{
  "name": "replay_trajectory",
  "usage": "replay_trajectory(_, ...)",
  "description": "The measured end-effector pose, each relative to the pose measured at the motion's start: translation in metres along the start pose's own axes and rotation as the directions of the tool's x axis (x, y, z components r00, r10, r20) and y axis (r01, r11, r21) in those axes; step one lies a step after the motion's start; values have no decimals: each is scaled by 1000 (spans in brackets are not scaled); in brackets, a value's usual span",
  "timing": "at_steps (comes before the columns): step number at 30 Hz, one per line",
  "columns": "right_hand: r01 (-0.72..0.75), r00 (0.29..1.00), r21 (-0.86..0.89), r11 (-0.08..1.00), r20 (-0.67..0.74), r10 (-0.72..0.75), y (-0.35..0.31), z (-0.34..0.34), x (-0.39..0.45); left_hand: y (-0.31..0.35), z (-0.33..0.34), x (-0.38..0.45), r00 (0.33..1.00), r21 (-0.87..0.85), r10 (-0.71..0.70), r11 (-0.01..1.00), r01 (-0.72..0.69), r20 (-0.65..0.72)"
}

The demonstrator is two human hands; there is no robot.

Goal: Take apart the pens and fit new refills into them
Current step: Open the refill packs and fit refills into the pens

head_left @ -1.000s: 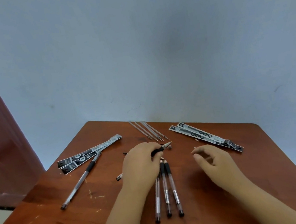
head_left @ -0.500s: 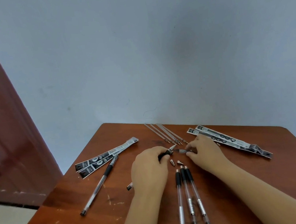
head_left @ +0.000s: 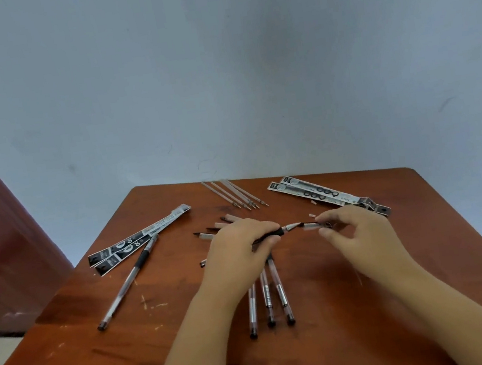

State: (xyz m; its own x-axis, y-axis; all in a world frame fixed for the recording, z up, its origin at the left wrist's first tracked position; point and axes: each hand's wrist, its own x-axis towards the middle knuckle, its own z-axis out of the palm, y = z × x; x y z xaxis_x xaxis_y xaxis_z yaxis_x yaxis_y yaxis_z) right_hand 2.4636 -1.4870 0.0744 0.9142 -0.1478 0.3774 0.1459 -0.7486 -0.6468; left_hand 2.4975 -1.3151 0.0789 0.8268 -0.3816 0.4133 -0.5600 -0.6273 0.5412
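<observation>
Over table [head_left: 400, 252], left hand [head_left: 237, 251] grips pen [head_left: 275, 234], right hand [head_left: 356, 227] beside

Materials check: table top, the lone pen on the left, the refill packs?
Table: looks like wood or wood veneer, reddish-brown, semi-gloss; grain streaks, pale scratches. Lone pen: probably clear plastic barrel, see-through, with a matte black grip, likely rubber. Refill packs: thin printed plastic film or card, flat, slight sheen; cannot tell which.

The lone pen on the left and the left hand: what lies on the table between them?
In the head view, bare wood only: between the lone pen and the left hand the table shows just pale scratches.
</observation>
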Motion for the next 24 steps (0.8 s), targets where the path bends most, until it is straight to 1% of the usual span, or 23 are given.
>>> replay_trajectory(2, 0, 1000, 33, 999, -16, 1, 3, 1, -2, 1, 3, -1, 999, 4, 31, 1000, -31, 9)
replay_trajectory(6, 66, 997, 0, 998, -42, -66, 4, 2, -1, 0, 7, -1, 998, 8, 66, 998, -66, -5)
replay_trajectory(13, 94, 993, 33, 995, -81, -91, 6, -1, -3, -2, 10, -1, 996, 15, 82, 997, -81, -40)
replay_trajectory(16, 135, 990, 28, 990, -51, -134, 5, 2, -4, -1, 10, -2, 994, 6, 108, 994, -108, -29)
replay_trajectory(20, 223, 975, -3, 975, 26, -222, 6, 6, -6, 2, 9, -3, 993, -13, 115, 993, -115, -4)
replay_trajectory(24, 288, 953, 16, 958, 90, -288, 7, -1, -6, 4, 7, -3, 993, -46, 117, 992, -115, 28)
